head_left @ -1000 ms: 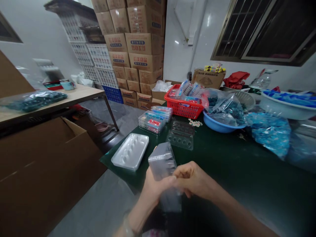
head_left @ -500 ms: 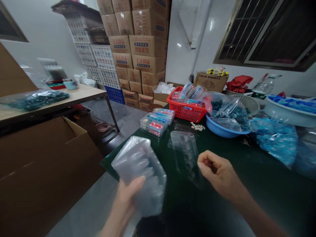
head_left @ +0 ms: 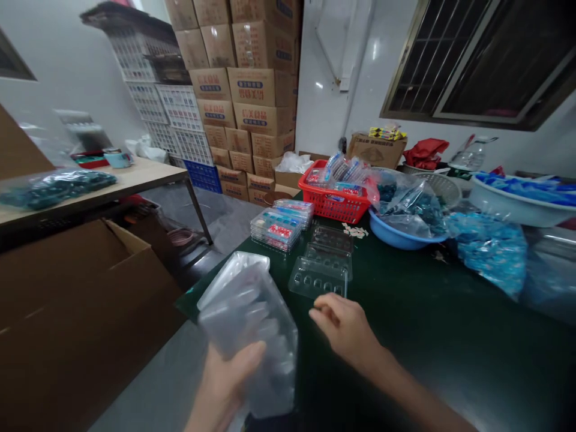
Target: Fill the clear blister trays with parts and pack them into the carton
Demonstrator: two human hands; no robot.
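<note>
My left hand (head_left: 227,383) grips a stack of clear plastic blister trays (head_left: 249,327) from below, held tilted over the near left corner of the dark green table (head_left: 427,318). My right hand (head_left: 344,327) hovers just above the table with its fingers loosely curled and nothing in them. Right in front of its fingertips lies a single clear blister tray (head_left: 318,277), flat on the table, overlapping two more clear trays (head_left: 332,246) behind it.
A pile of filled blister packs (head_left: 279,223) sits beyond the trays, then a red basket (head_left: 335,195), a blue bowl (head_left: 402,231) with bagged blue pieces and a white basin (head_left: 517,201). An open cardboard box (head_left: 81,300) stands left; stacked cartons (head_left: 245,90) line the wall.
My right hand pulled one clear tray off the stack, carried it right and let it go flat on the table. My left hand kept the stack, lowering it slightly.
</note>
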